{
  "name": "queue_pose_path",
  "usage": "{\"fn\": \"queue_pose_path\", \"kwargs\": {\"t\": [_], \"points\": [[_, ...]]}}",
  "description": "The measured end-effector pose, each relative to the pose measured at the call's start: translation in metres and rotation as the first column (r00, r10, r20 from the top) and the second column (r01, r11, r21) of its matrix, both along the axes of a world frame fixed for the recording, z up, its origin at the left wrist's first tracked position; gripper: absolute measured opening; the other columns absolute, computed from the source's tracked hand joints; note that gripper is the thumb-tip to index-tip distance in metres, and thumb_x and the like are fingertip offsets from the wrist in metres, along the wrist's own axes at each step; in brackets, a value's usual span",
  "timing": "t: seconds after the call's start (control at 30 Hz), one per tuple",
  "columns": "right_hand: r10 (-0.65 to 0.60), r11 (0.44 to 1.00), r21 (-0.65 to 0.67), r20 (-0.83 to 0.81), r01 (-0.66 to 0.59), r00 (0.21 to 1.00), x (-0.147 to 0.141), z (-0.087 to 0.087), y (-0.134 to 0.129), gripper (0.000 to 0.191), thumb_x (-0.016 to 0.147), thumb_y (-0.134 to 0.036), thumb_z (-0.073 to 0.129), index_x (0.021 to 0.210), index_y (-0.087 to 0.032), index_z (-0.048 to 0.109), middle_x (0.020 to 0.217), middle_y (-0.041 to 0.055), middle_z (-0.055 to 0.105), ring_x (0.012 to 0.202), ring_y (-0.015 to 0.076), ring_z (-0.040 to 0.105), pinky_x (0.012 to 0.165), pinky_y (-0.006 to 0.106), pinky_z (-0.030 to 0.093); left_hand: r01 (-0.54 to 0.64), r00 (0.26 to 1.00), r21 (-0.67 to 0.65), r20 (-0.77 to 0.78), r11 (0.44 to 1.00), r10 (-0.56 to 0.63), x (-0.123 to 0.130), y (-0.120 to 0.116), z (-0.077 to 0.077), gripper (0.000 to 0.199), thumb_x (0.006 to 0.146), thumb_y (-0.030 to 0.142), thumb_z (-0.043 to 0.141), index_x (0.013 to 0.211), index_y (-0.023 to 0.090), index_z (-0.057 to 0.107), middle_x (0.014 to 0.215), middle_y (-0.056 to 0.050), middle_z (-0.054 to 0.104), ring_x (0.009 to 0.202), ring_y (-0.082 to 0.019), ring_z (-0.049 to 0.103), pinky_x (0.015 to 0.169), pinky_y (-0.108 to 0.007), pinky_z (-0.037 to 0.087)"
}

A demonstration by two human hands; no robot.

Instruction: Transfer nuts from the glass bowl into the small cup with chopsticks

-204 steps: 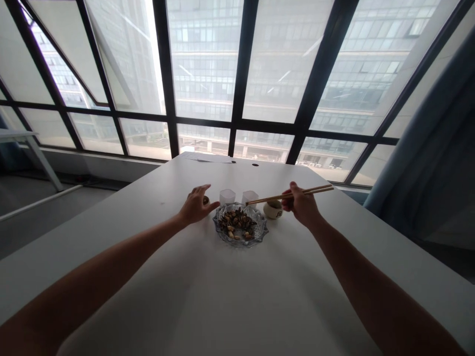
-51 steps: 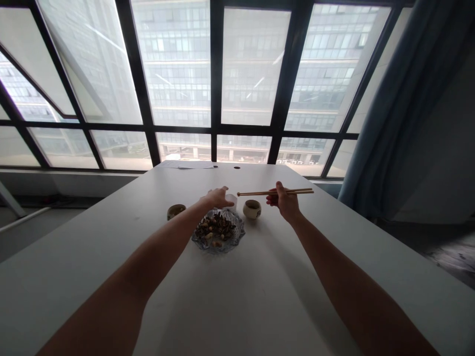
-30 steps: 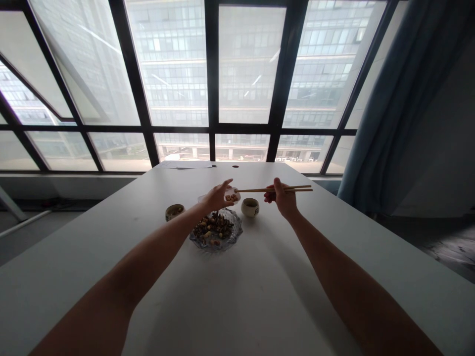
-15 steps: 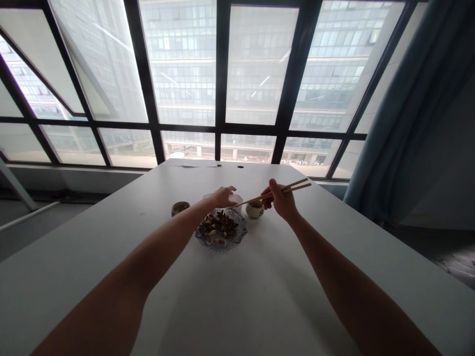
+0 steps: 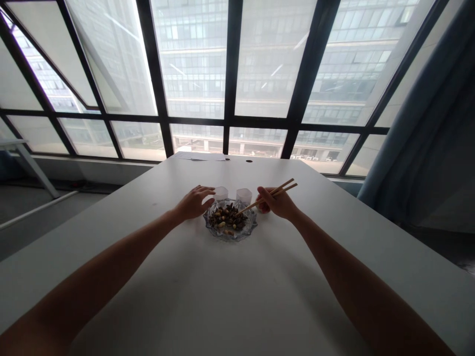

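My right hand [image 5: 277,202] grips a pair of wooden chopsticks [image 5: 284,188]. Their tips reach down to the dark and tan mixed pile [image 5: 225,213], which looks like peanuts and dark shelled bits. That pile lies in a clear glass dish [image 5: 253,226] with a scalloped rim. Beside the dish's left edge, my left hand [image 5: 193,201] hovers with fingers spread, holding nothing. Two translucent cups, a left one [image 5: 221,193] and a right one [image 5: 244,195], stand behind the dish. The small ceramic cups at either side are largely or wholly covered by my hands.
Everything stands on a long white table [image 5: 208,291]. Papers [image 5: 200,156] lie at its far end, near a dark round hole [image 5: 249,161]. Large framed windows rise beyond, with a blue curtain [image 5: 411,128] on the right and a white table leg [image 5: 39,170] at left.
My left hand has moved left from over the back of the dish to its left side. The chopstick tips have lowered into the pile. The whole view has shifted slightly.
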State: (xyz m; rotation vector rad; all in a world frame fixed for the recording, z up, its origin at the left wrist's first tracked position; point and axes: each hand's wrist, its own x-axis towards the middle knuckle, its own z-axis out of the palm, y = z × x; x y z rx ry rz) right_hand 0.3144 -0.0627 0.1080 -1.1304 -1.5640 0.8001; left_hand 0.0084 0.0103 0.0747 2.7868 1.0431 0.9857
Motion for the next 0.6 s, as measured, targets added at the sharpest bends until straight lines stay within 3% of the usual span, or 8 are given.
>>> {"fn": "queue_pose_path", "kwargs": {"t": [0.1, 0.2, 0.37, 0.47, 0.6], "points": [[-0.03, 0.999, 0.009, -0.028, 0.031, 0.999, -0.002, -0.001, 0.0, 0.07, 0.065, -0.086, 0.065, 0.062, -0.016, 0.066, 0.044, 0.0035, 0.062, 0.034, 0.0124, 0.057, 0.033, 0.021, 0.045, -0.152, 0.979, -0.022, 0.135, 0.988, 0.153, -0.024, 0.001, -0.013, 0.049, 0.092, 0.049, 0.053, 0.127, 0.016, 0.063, 0.141, -0.016, 0.06, 0.133, -0.032, 0.054, 0.114, -0.054, 0.042], [-0.091, 0.996, 0.009, -0.13, 0.093, 0.987, 0.0, -0.003, 0.005, 0.068, 0.067, -0.083, 0.067, 0.06, -0.016, 0.066, 0.042, 0.0038, 0.061, 0.031, 0.0127, 0.055, 0.03, 0.021, 0.044, -0.249, 0.932, -0.147, 0.232, 0.957, 0.278, -0.04, 0.005, -0.03, 0.07, 0.084, 0.059, 0.062, 0.136, 0.013, 0.055, 0.143, -0.02, 0.057, 0.135, -0.036, 0.051, 0.112, -0.055, 0.043], [-0.312, 0.947, -0.211, -0.42, 0.242, 0.852, 0.01, -0.001, 0.015, 0.054, 0.092, -0.061, 0.06, 0.063, -0.015, 0.062, 0.044, 0.0042, 0.062, 0.031, 0.0117, 0.053, 0.031, 0.021, 0.044, -0.25, 0.884, -0.348, 0.299, 0.903, 0.36, -0.049, 0.005, -0.048, 0.088, 0.069, 0.058, 0.077, 0.139, 0.012, 0.05, 0.131, -0.02, 0.065, 0.119, -0.035, 0.064, 0.102, -0.05, 0.052], [-0.341, 0.938, -0.233, -0.496, 0.256, 0.799, 0.011, -0.001, 0.014, 0.049, 0.096, -0.052, 0.059, 0.065, -0.014, 0.061, 0.045, 0.0052, 0.063, 0.033, 0.012, 0.054, 0.032, 0.021, 0.044, -0.262, 0.868, -0.316, 0.337, 0.912, 0.366, -0.048, 0.002, -0.049, 0.088, 0.065, 0.054, 0.081, 0.137, 0.013, 0.053, 0.127, -0.018, 0.068, 0.118, -0.034, 0.066, 0.103, -0.048, 0.052], [-0.247, 0.962, -0.028, -0.508, 0.27, 0.825, -0.009, -0.004, 0.009, 0.052, 0.091, -0.061, 0.061, 0.066, -0.015, 0.063, 0.048, 0.0063, 0.064, 0.034, 0.0124, 0.055, 0.033, 0.023, 0.042, -0.257, 0.863, -0.194, 0.395, 0.947, 0.315, -0.043, -0.002, -0.047, 0.083, 0.064, 0.048, 0.083, 0.135, 0.015, 0.056, 0.133, -0.016, 0.066, 0.121, -0.033, 0.064, 0.106, -0.047, 0.051]]}}
